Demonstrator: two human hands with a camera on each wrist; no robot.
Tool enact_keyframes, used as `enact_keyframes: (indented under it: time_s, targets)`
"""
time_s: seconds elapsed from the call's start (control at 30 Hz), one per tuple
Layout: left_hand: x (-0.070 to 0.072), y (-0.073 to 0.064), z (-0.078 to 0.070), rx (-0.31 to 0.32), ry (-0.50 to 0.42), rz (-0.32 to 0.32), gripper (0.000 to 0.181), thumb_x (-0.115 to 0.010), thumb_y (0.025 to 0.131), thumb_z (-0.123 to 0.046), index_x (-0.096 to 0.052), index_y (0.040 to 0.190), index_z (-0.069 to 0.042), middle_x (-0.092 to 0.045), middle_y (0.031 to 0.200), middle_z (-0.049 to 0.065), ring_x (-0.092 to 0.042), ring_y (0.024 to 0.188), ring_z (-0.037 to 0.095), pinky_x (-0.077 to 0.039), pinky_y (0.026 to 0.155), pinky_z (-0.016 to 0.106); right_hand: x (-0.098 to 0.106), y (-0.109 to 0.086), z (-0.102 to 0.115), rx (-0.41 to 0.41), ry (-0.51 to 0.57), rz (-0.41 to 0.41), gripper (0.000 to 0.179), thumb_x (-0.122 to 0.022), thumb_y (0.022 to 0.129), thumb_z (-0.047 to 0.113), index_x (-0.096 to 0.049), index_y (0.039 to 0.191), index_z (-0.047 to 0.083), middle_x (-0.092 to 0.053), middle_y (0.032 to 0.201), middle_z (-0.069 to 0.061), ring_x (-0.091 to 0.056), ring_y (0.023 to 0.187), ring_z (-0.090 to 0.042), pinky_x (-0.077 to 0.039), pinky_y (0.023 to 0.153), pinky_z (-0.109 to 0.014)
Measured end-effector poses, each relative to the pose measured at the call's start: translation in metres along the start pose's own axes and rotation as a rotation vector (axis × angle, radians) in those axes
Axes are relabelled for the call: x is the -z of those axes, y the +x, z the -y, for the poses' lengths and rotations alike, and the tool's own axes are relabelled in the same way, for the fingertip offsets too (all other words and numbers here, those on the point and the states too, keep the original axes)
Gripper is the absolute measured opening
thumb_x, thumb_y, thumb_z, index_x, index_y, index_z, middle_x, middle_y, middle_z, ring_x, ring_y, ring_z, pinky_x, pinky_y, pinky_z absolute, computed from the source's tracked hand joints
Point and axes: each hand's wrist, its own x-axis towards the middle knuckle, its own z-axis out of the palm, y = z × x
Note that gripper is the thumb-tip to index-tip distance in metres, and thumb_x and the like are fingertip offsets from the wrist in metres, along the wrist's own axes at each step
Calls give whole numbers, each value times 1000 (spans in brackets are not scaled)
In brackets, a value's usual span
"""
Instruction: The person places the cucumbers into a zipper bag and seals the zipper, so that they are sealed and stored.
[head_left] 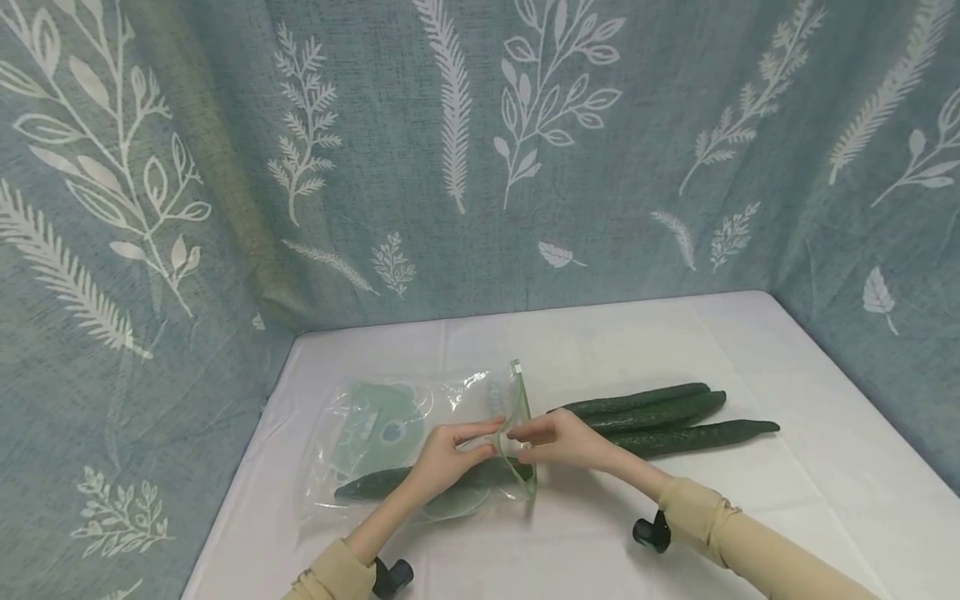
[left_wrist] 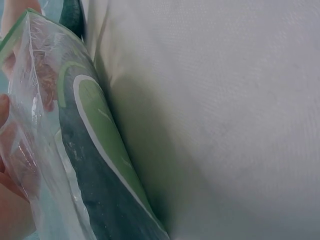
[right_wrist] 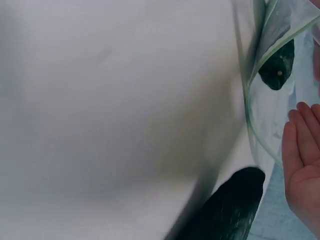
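Observation:
A clear zip bag (head_left: 457, 387) with pale green print lies on the table, its green-edged mouth facing right. One cucumber (head_left: 369, 484) is inside along the near side; its tip (right_wrist: 278, 67) shows at the mouth in the right wrist view. My left hand (head_left: 446, 454) pinches the bag's film near the mouth between thumb and fingers. At the opening, my right hand (head_left: 562, 440) has its fingers extended and holds nothing; the right wrist view shows its palm (right_wrist: 306, 175). Three cucumbers (head_left: 697, 437) lie side by side behind and right of that hand.
A white cloth covers the table (head_left: 622, 533). Blue-green curtains (head_left: 390, 150) with white leaf prints stand behind it and at both sides. Each wrist carries a small black camera, the right one (head_left: 651, 532) below the sleeve cuff.

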Motion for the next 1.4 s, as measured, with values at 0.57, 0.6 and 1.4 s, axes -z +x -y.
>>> enact_keyframes:
  time_s: [0.57, 0.6, 1.4]
  targets:
    - [-1, 1, 1, 40, 4, 9, 34, -68, 83, -4, -64, 116, 3, -61, 126, 13, -55, 122, 33, -44, 103, 49, 42, -39, -14, 45, -91, -71, 41, -70, 86, 22, -63, 122, 3, -64, 124, -16, -62, 113, -31, -55, 91, -30]
    - [-1, 1, 1, 37, 4, 8, 34, -68, 83, -4, -64, 116, 3, -61, 126, 14, -55, 121, 33, -44, 103, 49, 44, -42, -16, 36, -93, -80, 41, -70, 86, 23, -63, 121, 4, -64, 124, -16, -62, 113, -31, -54, 91, -29]
    - [-2, 1, 2, 39, 10, 3, 36, -69, 82, -5, -64, 117, 2, -61, 126, 13, -55, 121, 32, -45, 103, 46, 118, -101, -47, -33, -181, -135, 43, -70, 86, 23, -62, 121, -1, -63, 122, -22, -65, 108, -13, -55, 83, -17]
